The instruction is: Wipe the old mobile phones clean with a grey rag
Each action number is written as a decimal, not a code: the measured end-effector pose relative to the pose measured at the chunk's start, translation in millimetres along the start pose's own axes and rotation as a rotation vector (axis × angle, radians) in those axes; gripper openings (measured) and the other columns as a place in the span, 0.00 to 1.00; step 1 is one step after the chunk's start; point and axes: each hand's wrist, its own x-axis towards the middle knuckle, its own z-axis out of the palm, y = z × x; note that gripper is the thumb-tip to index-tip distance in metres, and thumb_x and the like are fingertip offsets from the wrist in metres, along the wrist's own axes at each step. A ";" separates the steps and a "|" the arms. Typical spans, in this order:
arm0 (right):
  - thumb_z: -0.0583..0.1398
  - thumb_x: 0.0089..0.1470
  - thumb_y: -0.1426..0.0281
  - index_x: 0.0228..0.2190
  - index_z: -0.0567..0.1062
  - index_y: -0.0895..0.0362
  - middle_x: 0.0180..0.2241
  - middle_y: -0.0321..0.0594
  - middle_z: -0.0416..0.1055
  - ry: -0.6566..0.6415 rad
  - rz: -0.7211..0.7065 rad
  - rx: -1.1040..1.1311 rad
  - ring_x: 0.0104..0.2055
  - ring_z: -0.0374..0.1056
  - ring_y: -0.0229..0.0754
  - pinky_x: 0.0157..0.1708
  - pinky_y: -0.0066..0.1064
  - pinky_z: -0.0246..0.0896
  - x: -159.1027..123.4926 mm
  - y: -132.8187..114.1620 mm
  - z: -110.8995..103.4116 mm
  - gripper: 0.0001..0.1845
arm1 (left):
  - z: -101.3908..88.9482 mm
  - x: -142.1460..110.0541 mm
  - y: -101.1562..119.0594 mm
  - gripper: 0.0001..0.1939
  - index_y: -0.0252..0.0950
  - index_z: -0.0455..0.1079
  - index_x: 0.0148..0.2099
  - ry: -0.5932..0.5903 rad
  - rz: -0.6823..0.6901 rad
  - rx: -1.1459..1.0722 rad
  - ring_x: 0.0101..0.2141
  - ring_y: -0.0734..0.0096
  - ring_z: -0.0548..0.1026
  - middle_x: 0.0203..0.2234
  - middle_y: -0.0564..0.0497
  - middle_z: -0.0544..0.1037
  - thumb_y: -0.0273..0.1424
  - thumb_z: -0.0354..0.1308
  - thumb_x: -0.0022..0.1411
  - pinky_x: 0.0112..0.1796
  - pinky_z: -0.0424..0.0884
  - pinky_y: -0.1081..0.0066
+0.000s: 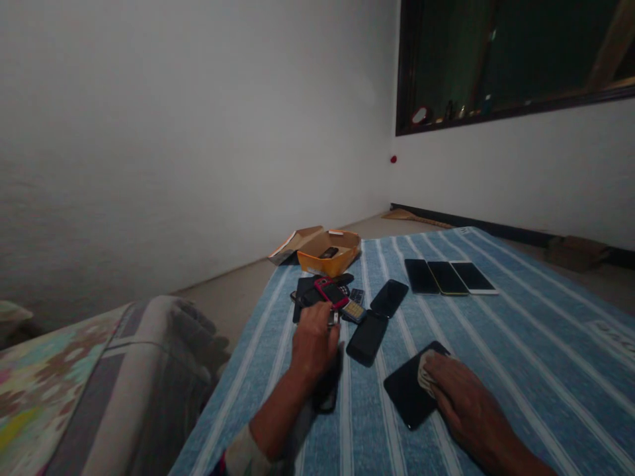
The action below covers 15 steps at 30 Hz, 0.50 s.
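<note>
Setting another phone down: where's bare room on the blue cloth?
Bare striped cloth shows right of the three-phone row and the right hand; a smaller patch lies between that row and the black phone under the right hand. A narrow strip runs left of the left hand. Crowded: the phone pile beside the orange box.
</note>
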 end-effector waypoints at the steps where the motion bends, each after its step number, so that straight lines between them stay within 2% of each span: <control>1: 0.51 0.59 0.74 0.51 0.71 0.57 0.52 0.49 0.74 0.006 -0.005 -0.002 0.53 0.71 0.52 0.51 0.49 0.68 -0.2 0.5 0.7 0.20 | -6.7 16.0 -10.2 0.20 0.36 0.65 0.55 -0.027 -0.044 0.048 0.52 0.56 0.70 0.52 0.43 0.73 0.25 0.56 0.60 0.52 0.67 0.60; 3: 0.51 0.59 0.74 0.51 0.71 0.57 0.51 0.49 0.74 0.017 -0.017 -0.008 0.53 0.71 0.52 0.51 0.48 0.69 -0.2 1.2 1.2 0.19 | -14.4 43.8 -27.9 0.21 0.36 0.66 0.54 -0.097 -0.120 0.126 0.52 0.51 0.70 0.50 0.41 0.74 0.27 0.59 0.57 0.49 0.67 0.57; 6: 0.51 0.60 0.73 0.50 0.72 0.56 0.50 0.48 0.75 0.022 -0.035 -0.014 0.51 0.72 0.52 0.50 0.48 0.70 0.1 1.8 0.7 0.19 | -13.4 69.8 -45.4 0.21 0.35 0.69 0.52 -0.225 -0.169 0.173 0.47 0.46 0.74 0.44 0.39 0.78 0.32 0.62 0.55 0.43 0.69 0.58; 10: 0.52 0.60 0.72 0.50 0.72 0.57 0.50 0.48 0.75 0.040 -0.042 -0.007 0.50 0.73 0.52 0.49 0.46 0.69 -0.4 2.3 0.0 0.18 | -4.7 81.3 -52.0 0.26 0.37 0.67 0.56 -0.342 -0.130 0.166 0.43 0.47 0.77 0.42 0.39 0.80 0.36 0.63 0.55 0.39 0.70 0.59; 13: 0.52 0.60 0.71 0.50 0.72 0.58 0.49 0.49 0.76 0.048 -0.045 -0.011 0.50 0.73 0.52 0.49 0.45 0.69 -1.6 3.1 0.2 0.18 | -1.7 85.1 -50.5 0.31 0.39 0.66 0.58 -0.372 -0.073 0.140 0.43 0.47 0.78 0.43 0.40 0.80 0.36 0.65 0.52 0.39 0.71 0.58; 15: 0.52 0.60 0.71 0.50 0.72 0.58 0.49 0.49 0.76 0.042 -0.054 -0.015 0.50 0.73 0.52 0.49 0.45 0.69 -2.3 4.0 0.1 0.18 | -1.3 90.2 -49.1 0.28 0.40 0.69 0.55 -0.370 -0.032 0.109 0.42 0.48 0.78 0.42 0.41 0.80 0.37 0.67 0.52 0.38 0.71 0.58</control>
